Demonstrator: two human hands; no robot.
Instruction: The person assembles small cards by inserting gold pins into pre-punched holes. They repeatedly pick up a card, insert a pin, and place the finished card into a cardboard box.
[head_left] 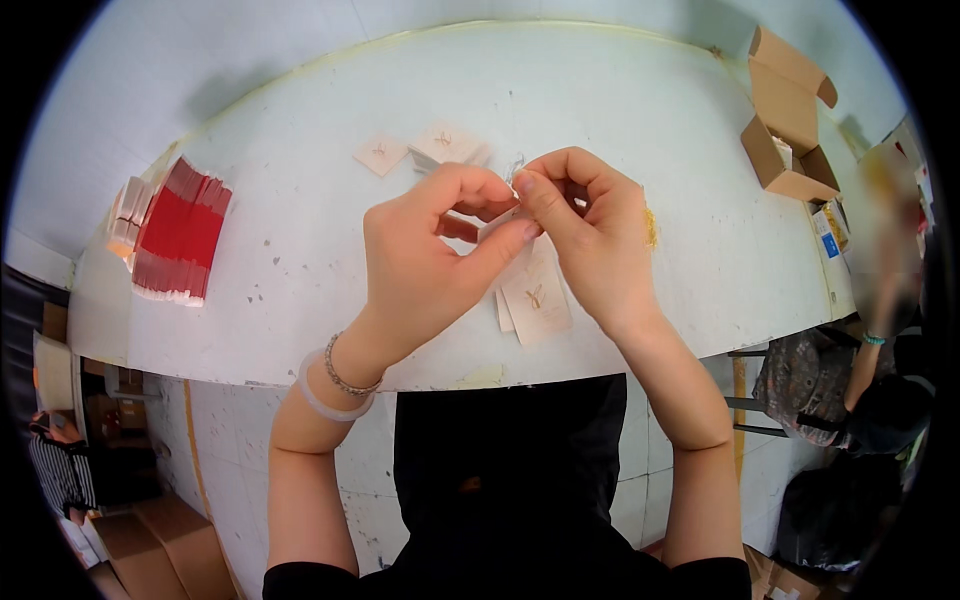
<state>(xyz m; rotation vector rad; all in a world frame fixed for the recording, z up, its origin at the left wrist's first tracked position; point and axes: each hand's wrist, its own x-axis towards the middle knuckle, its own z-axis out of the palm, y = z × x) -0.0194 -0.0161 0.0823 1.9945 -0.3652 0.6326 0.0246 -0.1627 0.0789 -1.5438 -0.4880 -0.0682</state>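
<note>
My left hand (425, 240) is curled with its thumb and fingers closed around a small pale card (492, 226), mostly hidden by the fingers. Close against it, my right hand (600, 235) pinches thumb and forefinger together at the card's upper edge; what they grip is too small to make out. Just below the hands lie overlapping pale pink cards (538, 303) with a gold motif. Beyond my left hand rest a stack of similar cards (447, 143) and a single square card (380, 155).
A row of red-and-white packets (183, 232) stands at the left. Small gold pieces (651, 228) lie beside my right hand. An opened cardboard box (790, 165) sits at the far right of the white table (330, 120). Another person's arm (868, 365) shows at the right edge.
</note>
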